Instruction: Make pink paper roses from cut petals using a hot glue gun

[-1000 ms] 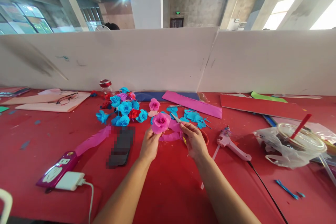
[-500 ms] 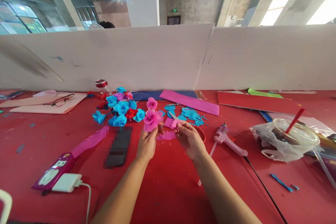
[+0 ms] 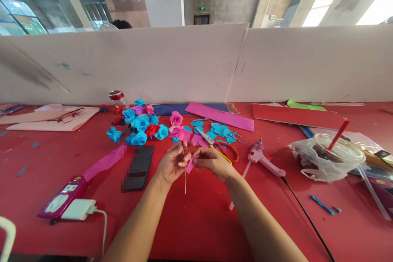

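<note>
Close together over the red table, my two hands work on a pink paper flower (image 3: pixel 178 133). My left hand (image 3: pixel 172 163) is closed round its thin wire stem (image 3: pixel 185 182), which points down below the fingers. A pink paper petal (image 3: pixel 190 165) is pinched in my right hand (image 3: pixel 211 161), right beside the stem. Behind the held flower is another pink paper flower (image 3: pixel 176 118). Scissors (image 3: pixel 225 149) with red and yellow handles lie just beyond my right hand. More pink paper pieces (image 3: pixel 199 140) and blue petals (image 3: pixel 222 130) lie near them.
Blue, red and purple paper flowers (image 3: pixel 141 123) cluster at the back left. A phone (image 3: pixel 139 168) lies left of my hands. To the right are a glue gun (image 3: pixel 265 161) with a cord and a bagged drink cup (image 3: pixel 340 149). A white partition (image 3: pixel 123 63) closes the back.
The flower has tipped away from me and its stem now shows below my left hand. My right hand has moved toward my left with the petal, uncovering the scissors.
</note>
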`<state>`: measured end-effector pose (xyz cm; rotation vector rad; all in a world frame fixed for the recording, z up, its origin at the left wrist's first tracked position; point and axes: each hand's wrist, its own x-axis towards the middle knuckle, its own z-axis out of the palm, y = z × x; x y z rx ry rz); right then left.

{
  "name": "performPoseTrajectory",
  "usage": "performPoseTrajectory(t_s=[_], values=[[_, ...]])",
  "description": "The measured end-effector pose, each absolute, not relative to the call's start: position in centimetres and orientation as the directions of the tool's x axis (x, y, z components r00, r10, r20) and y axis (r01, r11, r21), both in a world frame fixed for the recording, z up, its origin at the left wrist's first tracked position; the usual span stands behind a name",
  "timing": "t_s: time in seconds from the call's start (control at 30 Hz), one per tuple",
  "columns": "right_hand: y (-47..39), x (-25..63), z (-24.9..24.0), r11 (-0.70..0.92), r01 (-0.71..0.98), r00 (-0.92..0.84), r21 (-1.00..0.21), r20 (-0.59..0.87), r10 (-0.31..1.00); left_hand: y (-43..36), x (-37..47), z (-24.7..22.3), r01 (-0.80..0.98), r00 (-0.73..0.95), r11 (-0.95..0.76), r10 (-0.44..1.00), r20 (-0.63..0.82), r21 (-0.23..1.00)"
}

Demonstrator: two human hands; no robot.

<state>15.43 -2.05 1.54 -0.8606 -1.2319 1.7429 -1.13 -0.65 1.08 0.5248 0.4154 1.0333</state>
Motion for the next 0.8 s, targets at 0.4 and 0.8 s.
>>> performPoseTrajectory(t_s=[0.4, 0.8], values=[[0.2, 17.6, 0.5, 0.095, -0.411, 0.359, -0.906, -0.065, 0.931, 0.9, -4.5, 1.7, -0.761, 0.191, 0.153, 0.981, -0.007, 0.630], [-1.3, 14.8, 0.6, -0.028, -0.310, 0.046, -0.950, -0.045, 0.998, -0.9, 0.9, 0.6, -0.386, 0.127, 0.145, 0.986, -0.103, 0.911]])
